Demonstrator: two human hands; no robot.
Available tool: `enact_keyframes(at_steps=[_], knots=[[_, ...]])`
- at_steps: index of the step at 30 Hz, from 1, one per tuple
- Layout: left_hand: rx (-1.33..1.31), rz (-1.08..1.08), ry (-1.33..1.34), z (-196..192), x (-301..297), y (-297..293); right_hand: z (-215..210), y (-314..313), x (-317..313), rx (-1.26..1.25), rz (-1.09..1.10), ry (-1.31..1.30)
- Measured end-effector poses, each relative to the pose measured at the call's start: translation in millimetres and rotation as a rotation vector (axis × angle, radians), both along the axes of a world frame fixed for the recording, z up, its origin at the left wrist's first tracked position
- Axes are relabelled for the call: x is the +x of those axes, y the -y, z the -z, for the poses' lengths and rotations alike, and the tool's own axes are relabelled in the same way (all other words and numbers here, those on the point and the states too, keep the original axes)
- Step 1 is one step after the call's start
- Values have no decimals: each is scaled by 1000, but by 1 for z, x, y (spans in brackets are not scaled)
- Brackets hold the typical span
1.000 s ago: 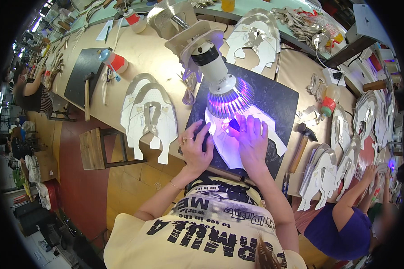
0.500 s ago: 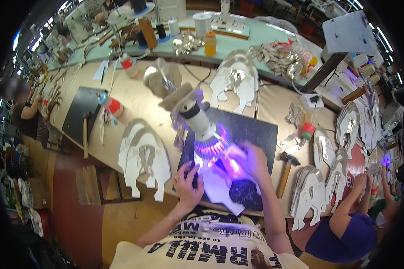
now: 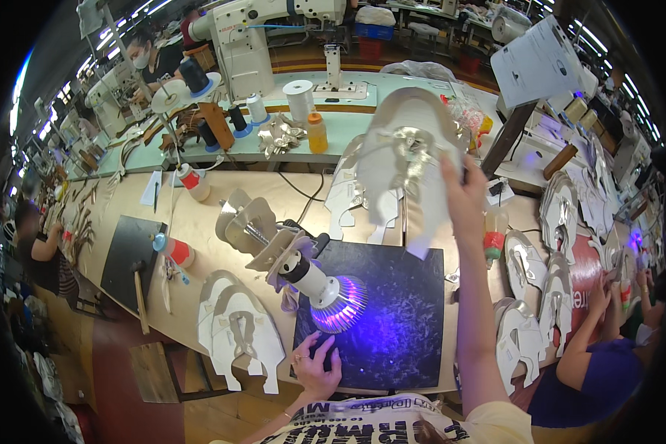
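In my raised right hand (image 3: 466, 194) is a flat shoe upper (image 3: 386, 174), white with a silvery band and trim, gripped by its right side. It hangs above the far edge of a black work board (image 3: 411, 311) and partly hides a pile of similar uppers (image 3: 342, 198) behind it. My left hand (image 3: 317, 370) rests at the board's near left corner, fingers apart and holding nothing. Just above those fingertips is a lamp (image 3: 340, 302) with a ribbed head, throwing violet light onto the board.
A stack of uppers (image 3: 238, 333) lies to the left; more piles (image 3: 518, 333) lie to the right. Bottles (image 3: 176, 250), a hammer (image 3: 139, 296) and a second black board (image 3: 129, 255) are farther left. Thread spools (image 3: 299, 100) stand on the green table behind. Co-workers sit at both sides.
My right hand has moved up and away from under the lamp, and now lifts a shoe upper beyond the board. The board under the light is uncovered. My left hand stays near the lamp.
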State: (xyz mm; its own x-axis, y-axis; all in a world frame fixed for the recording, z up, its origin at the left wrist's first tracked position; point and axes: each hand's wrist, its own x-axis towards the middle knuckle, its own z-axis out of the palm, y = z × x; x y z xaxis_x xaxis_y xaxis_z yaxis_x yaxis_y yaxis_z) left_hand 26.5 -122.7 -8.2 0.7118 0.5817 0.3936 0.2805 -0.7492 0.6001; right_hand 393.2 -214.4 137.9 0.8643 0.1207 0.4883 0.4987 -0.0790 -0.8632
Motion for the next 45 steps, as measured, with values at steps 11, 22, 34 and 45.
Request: enact_keyframes(at_steps=[11, 22, 34, 45], knots=[[17, -8, -47, 2, 2, 1, 110, 38, -7, -577, 32, -111], [195, 196, -293, -8, 6, -1, 58, 214, -114, -293, 301, -344], [162, 624, -501, -12, 48, 58, 62, 339, -192, -299, 838, -341], [186, 597, -319, -26, 49, 69, 103, 280, -188, -774, 478, -587]])
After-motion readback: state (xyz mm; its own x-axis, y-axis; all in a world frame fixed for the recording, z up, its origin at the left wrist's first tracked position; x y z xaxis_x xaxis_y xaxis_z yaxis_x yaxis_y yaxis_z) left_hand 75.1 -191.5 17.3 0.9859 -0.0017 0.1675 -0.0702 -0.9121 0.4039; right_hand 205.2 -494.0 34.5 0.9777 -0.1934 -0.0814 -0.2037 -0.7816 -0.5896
